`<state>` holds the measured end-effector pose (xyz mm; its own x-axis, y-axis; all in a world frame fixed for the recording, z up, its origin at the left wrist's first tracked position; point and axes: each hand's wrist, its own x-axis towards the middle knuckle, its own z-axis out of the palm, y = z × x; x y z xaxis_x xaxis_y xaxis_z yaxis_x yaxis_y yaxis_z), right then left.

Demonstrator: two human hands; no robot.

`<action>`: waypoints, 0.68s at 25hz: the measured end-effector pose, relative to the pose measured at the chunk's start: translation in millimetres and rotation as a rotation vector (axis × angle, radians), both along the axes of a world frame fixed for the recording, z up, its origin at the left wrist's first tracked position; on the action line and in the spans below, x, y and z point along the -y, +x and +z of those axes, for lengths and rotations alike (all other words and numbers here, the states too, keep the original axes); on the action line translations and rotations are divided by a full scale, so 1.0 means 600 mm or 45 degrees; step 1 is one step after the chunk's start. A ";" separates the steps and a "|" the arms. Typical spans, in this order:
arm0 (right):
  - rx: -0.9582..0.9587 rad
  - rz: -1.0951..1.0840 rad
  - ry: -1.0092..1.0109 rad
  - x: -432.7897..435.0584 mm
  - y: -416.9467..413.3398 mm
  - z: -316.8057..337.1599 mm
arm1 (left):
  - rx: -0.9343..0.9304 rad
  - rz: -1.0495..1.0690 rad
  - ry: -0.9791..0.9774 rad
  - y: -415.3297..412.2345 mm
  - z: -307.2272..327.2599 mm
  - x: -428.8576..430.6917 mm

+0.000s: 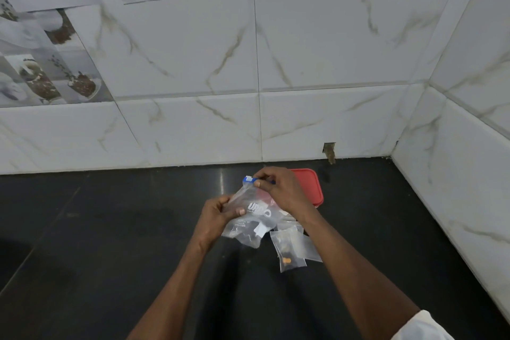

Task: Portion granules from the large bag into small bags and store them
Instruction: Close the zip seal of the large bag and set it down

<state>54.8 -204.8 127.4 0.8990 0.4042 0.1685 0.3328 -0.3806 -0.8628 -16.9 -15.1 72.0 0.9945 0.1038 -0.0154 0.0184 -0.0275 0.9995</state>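
I hold a clear plastic bag with white print and a blue zip strip above the dark counter. My left hand grips the bag's left side, thumb on its front. My right hand pinches the blue strip at the bag's top edge. Small clear bags lie flat on the counter just below and right of the held bag; one shows dark bits and a small orange piece. The held bag's contents are hard to make out.
A red-lidded container sits on the counter behind my right hand. The white marble-tiled wall runs along the back and turns a corner on the right. Papers and a picture tile hang at the upper left.
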 end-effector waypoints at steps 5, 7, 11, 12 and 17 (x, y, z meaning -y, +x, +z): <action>-0.176 -0.223 0.261 0.001 -0.004 -0.023 | -0.086 0.131 0.011 -0.008 -0.030 -0.007; -0.201 -0.314 0.293 -0.002 -0.011 -0.039 | -0.107 0.115 0.017 -0.005 -0.031 -0.005; -0.099 -0.343 0.134 0.023 0.002 -0.029 | -0.146 0.011 -0.129 -0.024 -0.049 -0.022; -0.055 -0.334 0.084 0.031 0.007 -0.022 | -0.154 0.041 -0.153 -0.030 -0.057 -0.027; -0.226 -0.184 -0.069 0.076 0.023 -0.032 | -0.179 0.313 -0.282 -0.038 -0.059 -0.004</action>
